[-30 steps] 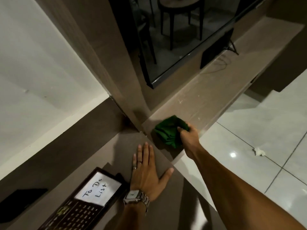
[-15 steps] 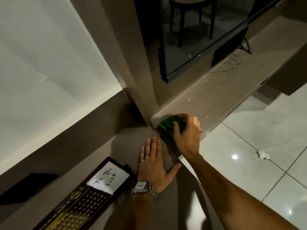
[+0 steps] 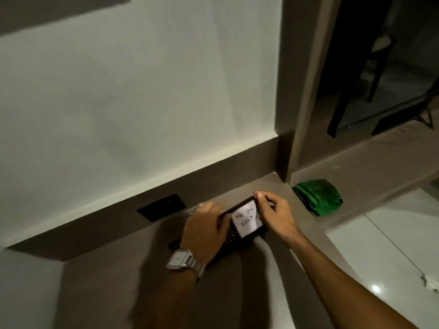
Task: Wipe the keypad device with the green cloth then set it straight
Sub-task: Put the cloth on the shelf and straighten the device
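Note:
The keypad device point(image 3: 237, 236) is a dark slab with small keys and a white note reading "To Do List". It lies on the brown counter point(image 3: 118, 281), and both hands grip it. My left hand point(image 3: 204, 224), with a ring and a wristwatch, covers its left side and keys. My right hand point(image 3: 273, 212) pinches its far right end by the note. The green cloth point(image 3: 318, 195) lies crumpled on the lower ledge to the right, apart from both hands.
A black flat object point(image 3: 161, 206) rests against the backsplash left of the device. A pillar point(image 3: 297, 115) separates the counter from the ledge holding a dark screen point(image 3: 380, 91). White tiled floor point(image 3: 380, 257) with a paper scrap point(image 3: 431, 282) lies right.
My right hand let go of the green cloth on the ledge and moved left onto the device. My left hand left the bare counter and took hold of the device. The view swung left.

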